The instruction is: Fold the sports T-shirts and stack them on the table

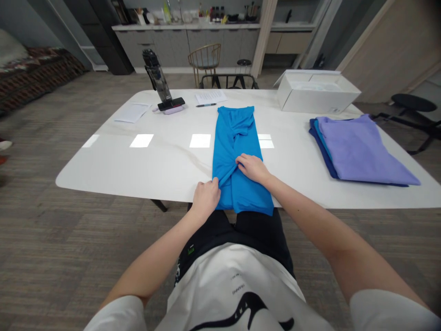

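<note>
A bright blue T-shirt (237,147) lies on the white table (165,161) in front of me, its sides turned inward into a long strip. What looks like a short sleeve lies across its far part. The near end reaches over the table's front edge. My left hand (206,197) is closed on the shirt's left edge near that end. With bent fingers, my right hand (253,168) pinches the cloth around the middle of the strip. A taut crease runs between my two hands.
Folded purple and dark blue clothes (361,147) are stacked at the right. Behind them stands an open white box (317,92). A handheld vacuum cleaner (161,87), papers (132,112) and a pen (206,105) sit toward the back left. Chairs (206,59) stand beyond the table.
</note>
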Demonstrator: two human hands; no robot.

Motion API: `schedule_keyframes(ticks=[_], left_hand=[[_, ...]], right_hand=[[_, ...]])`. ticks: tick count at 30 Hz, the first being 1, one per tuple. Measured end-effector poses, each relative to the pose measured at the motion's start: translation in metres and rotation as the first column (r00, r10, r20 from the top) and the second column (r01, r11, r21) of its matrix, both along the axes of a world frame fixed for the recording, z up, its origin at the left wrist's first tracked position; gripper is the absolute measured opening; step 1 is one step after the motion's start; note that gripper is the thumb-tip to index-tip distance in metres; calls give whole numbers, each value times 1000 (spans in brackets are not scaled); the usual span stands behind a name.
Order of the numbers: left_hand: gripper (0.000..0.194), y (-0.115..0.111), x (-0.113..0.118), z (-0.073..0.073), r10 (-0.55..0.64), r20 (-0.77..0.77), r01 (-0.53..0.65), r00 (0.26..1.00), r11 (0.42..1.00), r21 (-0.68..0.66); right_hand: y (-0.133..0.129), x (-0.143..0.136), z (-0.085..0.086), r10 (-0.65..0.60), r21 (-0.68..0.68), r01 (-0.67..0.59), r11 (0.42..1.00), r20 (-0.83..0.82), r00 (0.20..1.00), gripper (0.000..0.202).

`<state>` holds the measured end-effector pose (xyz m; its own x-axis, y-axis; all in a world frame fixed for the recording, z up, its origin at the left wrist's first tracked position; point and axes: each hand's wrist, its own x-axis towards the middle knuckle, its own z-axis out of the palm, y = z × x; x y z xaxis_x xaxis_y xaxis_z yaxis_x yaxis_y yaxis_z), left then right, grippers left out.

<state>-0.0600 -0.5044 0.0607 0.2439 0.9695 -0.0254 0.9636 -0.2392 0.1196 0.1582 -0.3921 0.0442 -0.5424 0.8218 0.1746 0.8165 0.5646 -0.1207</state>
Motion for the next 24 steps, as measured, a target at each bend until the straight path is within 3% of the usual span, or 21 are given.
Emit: schedule_keyframes(ticks=[8, 15, 18, 21, 24], left_hand=[[17, -27, 24, 3, -67, 233, 62, 970, 998, 30], [28, -16, 33, -6, -176, 560, 227, 809, 974, -21], [24, -5, 20, -12, -328, 485, 364, 811, 931, 22], [28, 1, 9, -16, -519, 299, 534, 801, 845, 38], [36, -1, 9, -17, -596, 131, 595, 792, 802, 56]], right_hand=[[-34, 2, -3, 192, -53, -197, 979, -77, 978, 22], [-44, 31, -3, 146, -86, -169, 982, -226, 963, 25], [-52, 36, -8, 184, -122, -213, 969, -212, 960, 27], [-60, 36, -10, 211, -142, -246, 959, -220, 952, 28], [-64, 34, -7, 205, -165, -244, 956, -224, 953, 29]])
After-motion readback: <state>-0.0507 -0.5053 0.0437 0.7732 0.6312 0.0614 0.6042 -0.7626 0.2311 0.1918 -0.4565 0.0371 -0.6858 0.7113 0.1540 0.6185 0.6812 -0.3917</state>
